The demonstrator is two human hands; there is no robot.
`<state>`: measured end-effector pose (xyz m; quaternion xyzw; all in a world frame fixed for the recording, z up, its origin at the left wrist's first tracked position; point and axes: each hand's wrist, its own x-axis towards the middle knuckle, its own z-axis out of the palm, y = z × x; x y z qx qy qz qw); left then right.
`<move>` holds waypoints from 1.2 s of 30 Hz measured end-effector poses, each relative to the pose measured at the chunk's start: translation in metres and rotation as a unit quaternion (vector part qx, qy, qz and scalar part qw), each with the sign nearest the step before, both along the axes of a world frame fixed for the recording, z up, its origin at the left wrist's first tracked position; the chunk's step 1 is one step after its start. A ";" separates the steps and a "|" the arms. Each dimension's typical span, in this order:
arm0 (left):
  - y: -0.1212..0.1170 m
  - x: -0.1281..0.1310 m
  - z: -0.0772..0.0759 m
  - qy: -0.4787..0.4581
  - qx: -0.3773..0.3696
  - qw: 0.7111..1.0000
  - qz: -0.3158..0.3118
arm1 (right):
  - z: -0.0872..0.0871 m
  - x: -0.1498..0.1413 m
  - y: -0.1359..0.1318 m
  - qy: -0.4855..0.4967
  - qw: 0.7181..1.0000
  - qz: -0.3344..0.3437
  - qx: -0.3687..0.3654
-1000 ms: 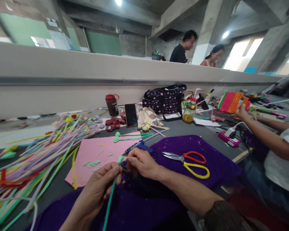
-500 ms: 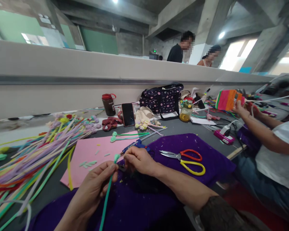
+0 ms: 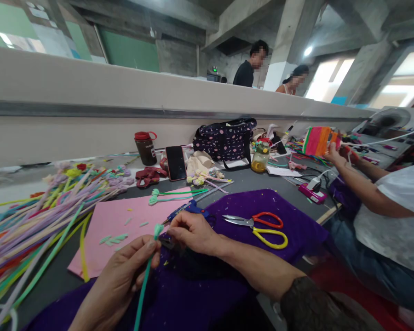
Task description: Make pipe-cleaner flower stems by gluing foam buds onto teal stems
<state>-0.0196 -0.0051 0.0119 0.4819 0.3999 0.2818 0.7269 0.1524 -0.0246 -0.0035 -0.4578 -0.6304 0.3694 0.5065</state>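
My left hand (image 3: 133, 259) is closed round a green pipe-cleaner flower (image 3: 158, 230), pinching its stem just below the small pale-green head, with the stem hanging down. My right hand (image 3: 195, 232) is pinched closed just right of the head; whatever its fingertips hold, if anything, is too small to make out. Behind the right hand lies a blue glue gun (image 3: 184, 209), partly covered by it. Short pale-green pieces (image 3: 114, 239) are scattered on a pink sheet (image 3: 100, 216). Two similar green flowers (image 3: 154, 196) lie at its far edge.
Scissors (image 3: 248, 222) with red and yellow handles lie on a purple cloth (image 3: 272, 202). Pipe cleaners (image 3: 48, 220) are heaped at left. A phone (image 3: 175, 163), two bottles and a patterned bag (image 3: 224, 140) stand behind. A co-worker (image 3: 393, 207) sits at right holding a colourful bundle.
The whole view has shifted, so things appear slightly further left. My left hand keeps its pinch on the green flower, and my right fingertips stay close beside its head.
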 end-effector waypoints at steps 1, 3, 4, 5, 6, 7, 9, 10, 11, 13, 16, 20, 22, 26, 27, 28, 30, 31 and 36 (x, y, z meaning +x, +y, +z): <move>0.000 0.000 0.000 0.001 0.000 1.000 -0.001 | 0.000 0.000 0.000 0.004 1.000 0.006 -0.005; 0.000 0.001 0.000 0.004 0.000 1.000 -0.001 | 0.000 0.001 -0.001 0.006 1.000 0.014 -0.014; -0.001 0.001 0.000 0.005 0.000 1.000 -0.001 | 0.001 0.002 -0.001 0.005 1.000 0.013 -0.015; -0.002 0.001 0.000 0.005 0.000 1.000 0.000 | 0.001 0.002 -0.001 0.003 1.000 0.010 -0.014; -0.002 0.001 0.001 0.004 0.001 1.000 0.001 | 0.002 0.003 -0.001 0.001 1.000 0.005 -0.013; -0.003 0.001 0.002 0.002 0.003 1.000 0.002 | 0.002 0.003 -0.001 0.002 1.000 -0.002 -0.012; -0.005 0.001 0.004 0.000 0.008 1.000 0.003 | 0.003 0.003 0.000 0.008 1.000 -0.012 -0.010; -0.005 0.002 0.005 -0.001 0.010 1.000 0.004 | 0.003 0.002 0.000 0.011 1.000 -0.016 -0.007; -0.006 0.002 0.006 -0.002 0.011 1.000 0.004 | 0.003 0.002 0.000 0.014 1.000 -0.020 -0.004; -0.006 0.003 0.008 0.001 0.012 1.000 -0.003 | 0.003 0.001 0.000 0.018 0.999 -0.026 0.005; -0.009 0.004 0.011 0.006 0.022 1.000 -0.002 | 0.003 0.000 -0.002 0.041 0.999 -0.032 0.013; -0.014 0.005 0.010 -0.005 0.056 0.998 0.024 | 0.006 0.000 -0.007 0.083 0.996 -0.014 -0.019; -0.015 0.005 0.009 -0.018 0.070 0.997 0.028 | 0.007 0.002 -0.008 0.085 0.995 -0.003 -0.057; -0.016 0.007 0.007 0.001 0.088 0.995 0.047 | 0.008 0.002 -0.011 0.090 0.991 0.025 -0.099; -0.016 0.008 0.008 0.005 0.096 0.994 0.051 | 0.008 0.002 -0.012 0.093 0.990 0.027 -0.104; -0.016 0.008 0.008 0.009 0.103 0.993 0.052 | 0.008 0.002 -0.012 0.095 0.989 0.027 -0.107; -0.017 0.009 0.009 0.014 0.111 0.992 0.052 | 0.007 0.003 -0.012 0.100 0.989 0.026 -0.103; -0.017 0.009 0.009 0.016 0.112 0.992 0.050 | 0.006 0.003 -0.011 0.104 0.989 0.023 -0.098; -0.017 0.010 0.007 0.015 0.094 0.995 0.019 | 0.007 0.005 -0.008 0.115 0.990 0.026 -0.083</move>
